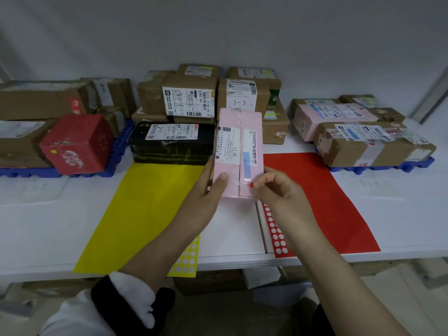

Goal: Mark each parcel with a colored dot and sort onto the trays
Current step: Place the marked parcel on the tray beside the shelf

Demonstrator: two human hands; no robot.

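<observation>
Nearest to us is the white sleeve with a black cuff (126, 301) of the left arm. Its left hand (206, 197) grips the pink oblong cardboard parcel (238, 154) above the white table (36, 226): the thumb is flat on the front face and the other fingers are curled behind the left edge. The right hand (281, 192) pinches a small round red dot (251, 185) at its fingertips, right at the lower face of the parcel. We cannot tell if it already sticks.

We think the dot may curl onto the fingertip instead of the cardboard if it is pressed only lightly. Only one hand carries the parcel, so a hard push may tip it. Just below the right fingers lies the red sheet of round stickers (276, 231).

Beyond the fingers, the black wrapped parcel (169, 144) has "2-1" written on its label, and the brown carton (240, 98) shows "3-3". The print on the pink parcel is too small to read.
</observation>
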